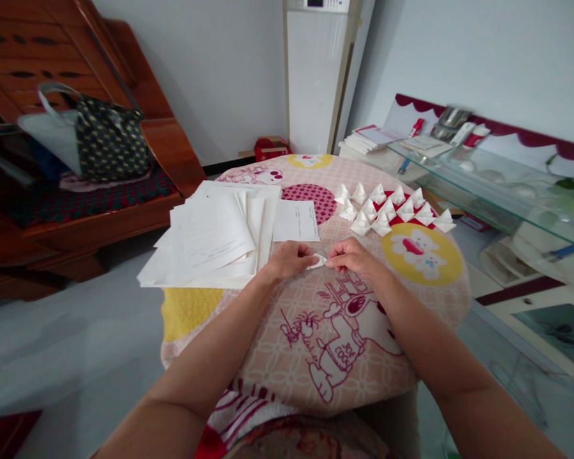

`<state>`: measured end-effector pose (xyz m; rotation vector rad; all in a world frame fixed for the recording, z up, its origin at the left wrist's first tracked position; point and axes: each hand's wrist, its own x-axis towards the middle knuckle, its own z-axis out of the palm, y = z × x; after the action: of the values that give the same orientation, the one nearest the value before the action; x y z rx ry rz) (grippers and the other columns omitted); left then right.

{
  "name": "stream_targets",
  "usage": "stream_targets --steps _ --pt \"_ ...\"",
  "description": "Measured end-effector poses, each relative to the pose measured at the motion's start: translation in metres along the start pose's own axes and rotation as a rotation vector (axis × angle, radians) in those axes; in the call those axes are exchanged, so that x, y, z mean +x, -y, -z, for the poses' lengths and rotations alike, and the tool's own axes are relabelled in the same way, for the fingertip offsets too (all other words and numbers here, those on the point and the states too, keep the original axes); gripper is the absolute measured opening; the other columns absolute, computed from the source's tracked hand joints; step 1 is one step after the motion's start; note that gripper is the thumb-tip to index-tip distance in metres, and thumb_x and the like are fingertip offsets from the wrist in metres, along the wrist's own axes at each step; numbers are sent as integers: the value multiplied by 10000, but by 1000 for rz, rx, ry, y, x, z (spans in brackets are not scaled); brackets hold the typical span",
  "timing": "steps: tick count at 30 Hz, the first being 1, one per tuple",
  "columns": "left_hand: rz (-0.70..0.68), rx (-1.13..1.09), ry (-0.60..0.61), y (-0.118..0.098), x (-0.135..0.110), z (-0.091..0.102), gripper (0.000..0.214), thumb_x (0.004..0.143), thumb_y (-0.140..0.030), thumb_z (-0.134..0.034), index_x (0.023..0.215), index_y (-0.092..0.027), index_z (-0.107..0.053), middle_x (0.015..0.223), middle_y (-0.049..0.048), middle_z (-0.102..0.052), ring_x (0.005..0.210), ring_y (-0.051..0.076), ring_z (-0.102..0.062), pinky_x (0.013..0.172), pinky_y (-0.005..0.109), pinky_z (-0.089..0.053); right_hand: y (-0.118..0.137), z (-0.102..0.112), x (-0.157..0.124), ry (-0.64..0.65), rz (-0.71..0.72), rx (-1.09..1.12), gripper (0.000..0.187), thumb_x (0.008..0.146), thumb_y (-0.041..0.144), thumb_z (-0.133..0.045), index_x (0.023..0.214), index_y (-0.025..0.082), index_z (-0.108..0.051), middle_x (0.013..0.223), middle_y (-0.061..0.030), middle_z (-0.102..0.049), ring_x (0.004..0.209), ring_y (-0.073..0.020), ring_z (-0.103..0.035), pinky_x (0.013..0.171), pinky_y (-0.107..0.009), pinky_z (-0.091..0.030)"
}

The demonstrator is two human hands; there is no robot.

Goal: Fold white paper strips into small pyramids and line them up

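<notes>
My left hand (291,258) and my right hand (353,256) meet over a small folded white paper piece (318,261), pinching it from both sides with closed fingers. They rest on a round table under a pink cartoon-print cloth (325,331). Several finished white folded paper shapes (392,209) lie in rows just beyond my right hand. A loose stack of white paper sheets (215,239) spreads out left of my left hand, with a single sheet (295,220) beside it.
A wooden bench (100,210) with a dotted bag (106,139) stands at the left. A glass shelf (502,185) holding books and small items runs along the right. A white standing unit (316,70) is against the far wall.
</notes>
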<state>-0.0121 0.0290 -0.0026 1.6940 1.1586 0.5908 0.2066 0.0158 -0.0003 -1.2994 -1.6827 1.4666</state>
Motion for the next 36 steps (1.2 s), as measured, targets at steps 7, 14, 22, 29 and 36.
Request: stream_targets --steps 7,14,22,29,36 --pt "-7 -29 -9 -4 -5 3 344 764 -362 -700 553 -176 -504 523 -55 -390 531 73 -298 528 266 -206 7 -3 -2 95 -49 52 170 733 312 -742 695 160 -676 573 6 -662 469 -80 -559 428 -181 -362" --pt "-42 4 -10 -9 -6 2 305 791 -388 -680 615 -167 -567 565 -47 -434 561 84 -333 549 270 -229 3 -12 0 -2 3 144 212 690 328 -734 594 177 -621 499 16 -619 413 -79 -518 414 -189 -384" --pt "-67 79 70 -13 -7 0 401 788 -376 -644 538 -204 -383 540 -67 -302 540 84 -269 545 290 -168 4 -18 0 -24 -4 188 197 643 332 -731 588 175 -624 487 10 -600 414 -92 -506 419 -205 -383" --pt "-130 143 41 -12 -8 -2 323 819 -346 -584 570 -179 -463 566 -54 -358 561 89 -322 551 275 -191 1 -18 1 -52 -21 226 208 617 340 -756 566 178 -637 471 11 -600 404 -97 -508 411 -207 -387" --pt "-71 -107 60 2 -7 -1 319 762 -373 -675 604 -184 -472 570 -53 -398 557 84 -336 534 251 -219 0 -8 -1 -108 -5 247 232 618 369 -769 571 180 -643 473 4 -616 398 -95 -509 402 -203 -374"
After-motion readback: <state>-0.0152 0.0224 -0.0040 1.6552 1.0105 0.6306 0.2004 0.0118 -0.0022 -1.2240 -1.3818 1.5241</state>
